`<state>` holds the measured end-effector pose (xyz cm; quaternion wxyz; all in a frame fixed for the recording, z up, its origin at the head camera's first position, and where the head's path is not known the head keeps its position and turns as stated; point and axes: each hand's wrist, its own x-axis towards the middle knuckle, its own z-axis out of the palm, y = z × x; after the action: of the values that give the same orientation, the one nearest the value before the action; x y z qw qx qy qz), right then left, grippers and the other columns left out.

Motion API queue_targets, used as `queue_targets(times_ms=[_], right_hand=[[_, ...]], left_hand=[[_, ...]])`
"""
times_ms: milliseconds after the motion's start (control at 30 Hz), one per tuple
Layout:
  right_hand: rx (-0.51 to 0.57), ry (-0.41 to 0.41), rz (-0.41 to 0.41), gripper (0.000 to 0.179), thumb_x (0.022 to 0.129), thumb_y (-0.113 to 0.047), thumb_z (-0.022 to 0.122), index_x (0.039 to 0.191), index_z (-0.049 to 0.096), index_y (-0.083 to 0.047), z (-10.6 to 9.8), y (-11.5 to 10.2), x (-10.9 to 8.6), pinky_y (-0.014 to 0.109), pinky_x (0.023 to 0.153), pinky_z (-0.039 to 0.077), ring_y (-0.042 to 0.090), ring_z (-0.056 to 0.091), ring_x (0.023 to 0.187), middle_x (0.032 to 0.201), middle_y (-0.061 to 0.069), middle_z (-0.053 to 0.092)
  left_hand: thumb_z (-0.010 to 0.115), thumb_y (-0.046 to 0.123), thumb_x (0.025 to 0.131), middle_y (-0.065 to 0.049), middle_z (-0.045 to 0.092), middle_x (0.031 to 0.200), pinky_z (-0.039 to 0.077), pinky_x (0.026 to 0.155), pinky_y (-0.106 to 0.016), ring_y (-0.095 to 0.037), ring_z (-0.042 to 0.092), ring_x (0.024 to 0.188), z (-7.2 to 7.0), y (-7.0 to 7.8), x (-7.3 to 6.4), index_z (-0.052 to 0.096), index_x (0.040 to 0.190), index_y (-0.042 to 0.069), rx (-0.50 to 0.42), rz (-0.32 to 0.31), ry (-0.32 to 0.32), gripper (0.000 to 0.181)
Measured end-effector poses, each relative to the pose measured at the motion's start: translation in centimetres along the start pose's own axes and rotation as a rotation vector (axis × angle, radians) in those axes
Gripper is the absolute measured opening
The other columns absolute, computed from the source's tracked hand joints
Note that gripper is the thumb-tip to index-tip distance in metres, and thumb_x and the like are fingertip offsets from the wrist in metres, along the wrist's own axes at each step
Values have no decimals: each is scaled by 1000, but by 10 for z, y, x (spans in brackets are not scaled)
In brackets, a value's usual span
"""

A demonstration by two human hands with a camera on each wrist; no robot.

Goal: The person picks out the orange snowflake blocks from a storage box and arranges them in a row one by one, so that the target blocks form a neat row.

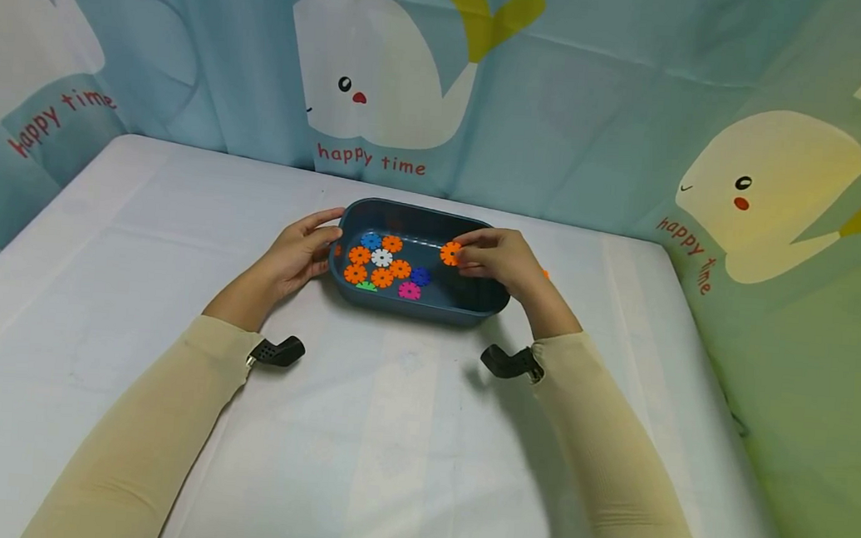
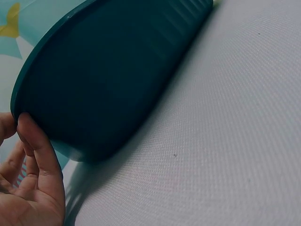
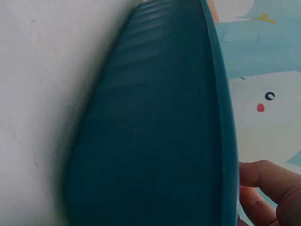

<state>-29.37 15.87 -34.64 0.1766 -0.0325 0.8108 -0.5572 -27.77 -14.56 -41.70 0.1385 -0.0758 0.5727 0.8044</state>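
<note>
Right hand (image 1: 506, 262) pinching orange notched disc (image 1: 449, 254) over right part of blue-grey tub (image 1: 428, 310), left hand (image 1: 291, 253) gripping tub's left end, more coloured discs (image 1: 382, 258) mostly in tub's left half, white-covered bench (image 1: 359, 431) beneath, whale-print curtain (image 1: 582, 138) behind

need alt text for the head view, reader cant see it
A person's right hand holds an orange notched disc over a dark tub of colourful discs, while the left hand holds its left end on a white-covered table.
</note>
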Motion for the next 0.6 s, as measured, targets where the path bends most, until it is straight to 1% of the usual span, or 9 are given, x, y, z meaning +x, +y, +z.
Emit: queue_targets(times_ms=[167, 367, 500, 600], right_hand=[[-22, 2, -11, 32, 94, 1, 60, 125, 61, 8, -5, 1, -3, 28, 78, 58, 27, 69, 92, 98, 9, 67], [-11, 5, -26, 32, 93, 2, 60, 124, 61, 10, -11, 4, -5, 27, 77, 59, 21, 71, 84, 95, 6, 68], [-9, 4, -25, 33, 93, 1, 60, 125, 60, 10, -16, 4, -6, 26, 78, 58, 18, 71, 82, 98, 9, 67], [-2, 1, -26, 35, 93, 1, 60, 126, 58, 12, -20, 4, -8, 26, 78, 58, 14, 71, 78, 102, 11, 67]], left_hand=[[59, 18, 99, -4, 54, 121, 52, 57, -17, -9, 60, 79, -1, 0, -1, 44, 149, 22, 4, 6, -4, 51], [59, 18, 99, -4, 54, 122, 52, 58, -17, -9, 60, 81, -1, 0, -1, 44, 149, 23, 6, 1, 1, 52], [59, 19, 99, -4, 54, 123, 52, 58, -17, -10, 61, 82, -1, 0, -1, 45, 148, 23, 8, 0, 8, 51], [59, 18, 99, -4, 54, 124, 52, 59, -17, -10, 61, 84, -1, 0, -1, 44, 149, 23, 5, 4, -7, 52]])
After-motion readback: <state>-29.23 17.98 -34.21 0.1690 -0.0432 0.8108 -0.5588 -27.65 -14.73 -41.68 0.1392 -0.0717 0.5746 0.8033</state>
